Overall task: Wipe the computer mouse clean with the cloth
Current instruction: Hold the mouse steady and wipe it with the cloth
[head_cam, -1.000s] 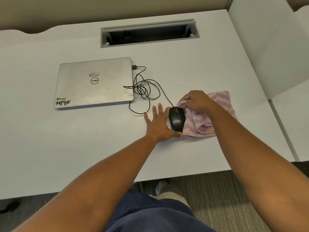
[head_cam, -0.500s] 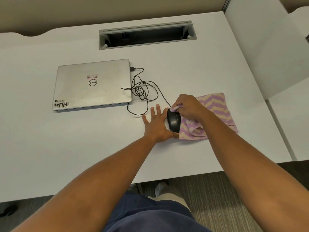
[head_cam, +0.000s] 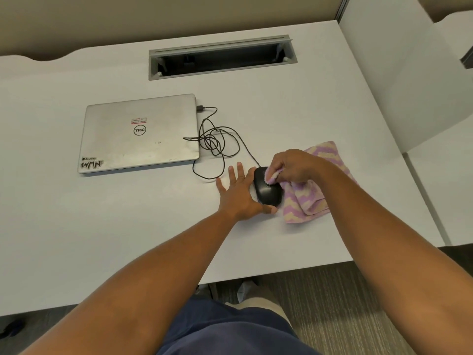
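- We see 1 black computer mouse (head_cam: pixel 267 190) lying on the white surface (head_cam: pixel 102 226), to the right of the closed laptop (head_cam: pixel 139 133).
- Our left hand (head_cam: pixel 239 193) lies flat and spread wide against the mouse's left side, thumb curled round its near end, bracing it.
- Our right hand (head_cam: pixel 294 166) is closed on a bunched corner of the cloth (head_cam: pixel 311 198) and presses it to the mouse's far right top. The rest of the cloth trails on the surface, right of the mouse.
- Risk, as we judge it: a hard wipe could push the mouse out from under the bracing hand.
- Risk: the tangled cable (head_cam: pixel 217 144), between mouse and laptop, could snag and tug its plug at the laptop.
- Risk: the loose cloth may skip the mouse's left side, covered by our hand.
- Count: 1 mouse, 1 cloth, 1 laptop, 1 cable, 2 hands.
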A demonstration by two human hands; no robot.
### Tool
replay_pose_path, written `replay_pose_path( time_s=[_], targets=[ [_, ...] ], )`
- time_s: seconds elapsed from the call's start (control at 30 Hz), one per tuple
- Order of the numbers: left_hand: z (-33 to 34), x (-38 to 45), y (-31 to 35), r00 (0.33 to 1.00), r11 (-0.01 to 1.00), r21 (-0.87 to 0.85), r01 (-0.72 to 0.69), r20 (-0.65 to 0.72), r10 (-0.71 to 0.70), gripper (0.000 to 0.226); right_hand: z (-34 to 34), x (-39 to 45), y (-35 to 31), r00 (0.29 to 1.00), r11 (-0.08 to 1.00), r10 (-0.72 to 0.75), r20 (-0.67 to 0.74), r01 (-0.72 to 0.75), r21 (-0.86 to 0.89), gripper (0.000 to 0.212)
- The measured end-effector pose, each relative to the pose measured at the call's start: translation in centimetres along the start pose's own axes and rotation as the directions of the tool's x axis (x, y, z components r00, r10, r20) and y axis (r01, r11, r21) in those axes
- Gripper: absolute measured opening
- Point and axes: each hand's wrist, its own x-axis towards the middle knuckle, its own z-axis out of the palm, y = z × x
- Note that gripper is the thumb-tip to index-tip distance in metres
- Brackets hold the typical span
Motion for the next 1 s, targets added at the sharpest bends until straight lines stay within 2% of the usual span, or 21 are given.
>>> replay_pose_path(
  time_s=[0.03, 0.07, 0.13, 0.2, 0.23, 0.3, 0.37, 0.4, 0.43, 0.5, 0.57, 0.63, 0.7, 0.77, 0.87, 0.93, 1.0],
  targets=[
    [0.0, 0.0, 0.0, 1.0, 1.0, -0.002, 0.002, -0.001, -0.002, 0.132, -0.3, 0.0, 0.0, 0.999, 0.999, 0.028, 0.025, -0.029, 0.021, 0.015],
    [0.0, 0.0, 0.0, 1.0, 1.0, -0.001, 0.002, -0.001, -0.002, 0.132, -0.4, 0.2, 0.1, 0.999, 0.997, 0.051, -0.01, -0.05, 0.054, 0.015],
    [0.0, 0.1, 0.0, 1.0, 1.0, 0.005, 0.0, 0.0, 0.0, 0.131, 0.3, 0.7, -0.2, 0.982, 0.994, 0.084, -0.171, -0.07, 0.087, 0.016],
    [0.0, 0.2, 0.1, 1.0, 1.0, 0.01, 0.0, -0.002, 0.0, 0.131, 1.2, 1.0, -0.6, 0.964, 0.997, 0.067, -0.257, -0.055, 0.053, 0.017],
    [0.0, 0.2, 0.0, 1.0, 1.0, 0.012, 0.0, -0.004, 0.0, 0.131, 1.4, 1.0, -0.8, 0.97, 0.999, 0.032, -0.24, -0.026, 0.03, 0.018],
    [0.0, 0.2, 0.0, 1.0, 1.0, 0.007, 0.0, -0.008, 0.0, 0.131, 0.9, 0.6, -1.0, 0.996, 1.0, -0.021, -0.085, 0.02, -0.016, 0.016],
    [0.1, 0.1, -0.1, 1.0, 1.0, -0.003, 0.0, -0.006, 0.0, 0.132, -0.1, 0.2, -1.2, 0.993, 0.994, 0.03, 0.11, -0.018, -0.108, 0.015],
    [0.1, 0.1, -0.1, 1.0, 1.0, -0.003, 0.002, -0.005, -0.002, 0.132, -0.5, 0.1, -1.4, 0.984, 0.988, 0.078, 0.159, -0.055, -0.147, 0.015],
    [0.1, 0.1, 0.0, 1.0, 1.0, 0.001, 0.004, -0.004, -0.004, 0.133, -0.7, 0.2, -1.5, 0.979, 0.983, 0.115, 0.165, -0.089, -0.159, 0.014],
    [0.0, 0.1, 0.0, 1.0, 1.0, 0.007, 0.006, 0.0, -0.006, 0.132, -0.7, 0.6, -1.8, 0.989, 0.983, 0.135, 0.066, -0.125, -0.131, 0.014],
    [-0.1, 0.1, 0.1, 1.0, 1.0, 0.022, 0.003, 0.004, -0.003, 0.131, -0.2, 1.1, -2.1, 0.992, 0.985, 0.086, -0.093, -0.099, -0.138, 0.016],
    [-0.1, 0.1, 0.2, 1.0, 1.0, 0.027, 0.004, 0.004, -0.004, 0.131, 0.3, 1.0, -2.2, 0.988, 0.988, 0.023, -0.15, -0.046, -0.149, 0.018],
    [-0.1, 0.1, 0.2, 1.0, 1.0, 0.011, 0.003, 0.0, -0.003, 0.131, 0.5, 0.6, -2.2, 0.995, 0.992, -0.008, -0.099, -0.005, -0.126, 0.021],
    [-0.1, 0.0, 0.1, 1.0, 1.0, -0.009, 0.002, -0.002, -0.002, 0.131, 0.3, 0.0, -2.1, 1.0, 0.993, -0.006, 0.021, 0.009, -0.12, 0.02],
    [-0.1, 0.0, 0.1, 1.0, 1.0, -0.008, 0.007, 0.002, -0.007, 0.132, -0.2, -0.3, -2.0, 0.988, 0.985, 0.074, 0.135, -0.051, -0.166, 0.02],
    [-0.1, 0.1, 0.1, 1.0, 1.0, -0.004, 0.009, 0.002, -0.009, 0.132, -0.4, -0.2, -1.8, 0.989, 0.983, 0.115, 0.092, -0.1, -0.153, 0.02],
    [-0.1, 0.1, 0.1, 1.0, 1.0, 0.007, 0.005, 0.003, -0.005, 0.131, -0.3, 0.2, -1.7, 0.99, 0.989, 0.119, -0.073, -0.125, -0.08, 0.013]
  ],
)
